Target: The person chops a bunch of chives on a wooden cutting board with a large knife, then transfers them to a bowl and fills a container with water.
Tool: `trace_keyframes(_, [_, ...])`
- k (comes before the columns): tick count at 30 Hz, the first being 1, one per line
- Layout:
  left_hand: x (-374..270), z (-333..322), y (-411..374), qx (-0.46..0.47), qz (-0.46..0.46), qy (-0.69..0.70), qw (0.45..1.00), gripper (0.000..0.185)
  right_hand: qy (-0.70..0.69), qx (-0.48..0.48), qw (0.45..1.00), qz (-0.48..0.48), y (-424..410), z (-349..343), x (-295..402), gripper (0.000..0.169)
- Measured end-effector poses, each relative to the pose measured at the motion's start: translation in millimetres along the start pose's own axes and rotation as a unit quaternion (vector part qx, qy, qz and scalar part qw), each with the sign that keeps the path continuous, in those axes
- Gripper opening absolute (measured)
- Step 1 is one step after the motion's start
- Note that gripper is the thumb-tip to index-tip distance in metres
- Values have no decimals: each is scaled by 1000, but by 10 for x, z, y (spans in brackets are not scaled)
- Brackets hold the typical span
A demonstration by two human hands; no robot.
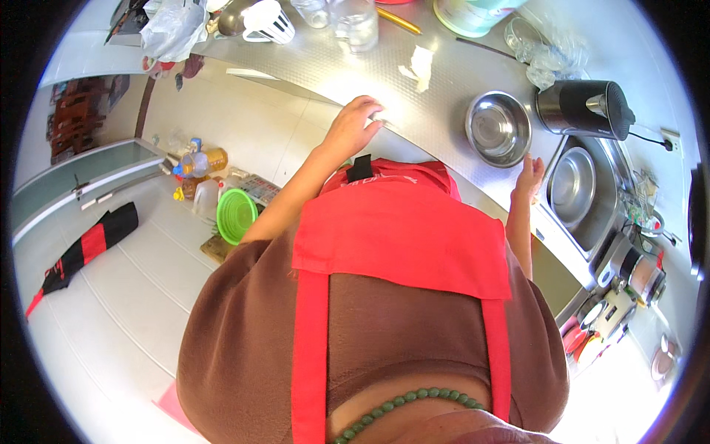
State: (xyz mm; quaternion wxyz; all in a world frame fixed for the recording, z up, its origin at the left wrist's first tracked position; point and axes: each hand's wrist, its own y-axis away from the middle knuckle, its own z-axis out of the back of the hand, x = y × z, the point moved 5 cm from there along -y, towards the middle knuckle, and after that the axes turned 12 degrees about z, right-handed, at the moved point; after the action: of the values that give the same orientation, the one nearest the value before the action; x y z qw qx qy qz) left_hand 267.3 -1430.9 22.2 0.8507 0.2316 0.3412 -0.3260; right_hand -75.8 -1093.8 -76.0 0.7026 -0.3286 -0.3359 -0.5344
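My left hand [355, 125] is at the front edge of the metal countertop [438, 119], with thumb and fingers apart. A small pale spot shows between them, too bright to make out. My right hand [528, 178] is beside the near rim of a stainless steel bowl [498, 129], its fingers spread. Whether a fingertip touches the rim cannot be made out. The bowl stands upright on the counter and looks bare inside. Beyond my left hand lies a crumpled white tissue [419, 67]. A red apron [396, 233] covers my front.
A black electric kettle [579, 110] stands right of the bowl. The sink [602, 222] holds a metal basin [573, 186]. Along the back are a striped mug [270, 23], a glass jar [355, 25] and a plastic bag [175, 30]. A green colander [237, 215] and oil bottles [202, 162] are at left.
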Motion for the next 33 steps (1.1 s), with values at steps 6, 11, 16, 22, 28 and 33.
trace_keyframes(6, [857,705,200,-40,10,5,999,26,170,7,985,-42,299,-300,395,75])
trace_keyframes(11, [1039,1057,143,-26,26,76,996,28,114,-63,971,202,186,-597,1680,54])
trace_keyframes(16, [698,1134,-240,-36,-20,84,996,28,-303,87,934,169,-364,-1315,3100,32])
trace_keyframes(22, [336,1133,-475,-93,24,154,983,28,-344,165,923,52,-802,-2322,4180,51])
trace_keyframes(28, [179,893,-451,-107,65,205,971,26,-453,200,868,28,-1433,-3021,3752,37])
trace_keyframes(33, [-17,628,-416,-83,89,207,971,26,-473,51,874,98,-823,-2411,4089,34])
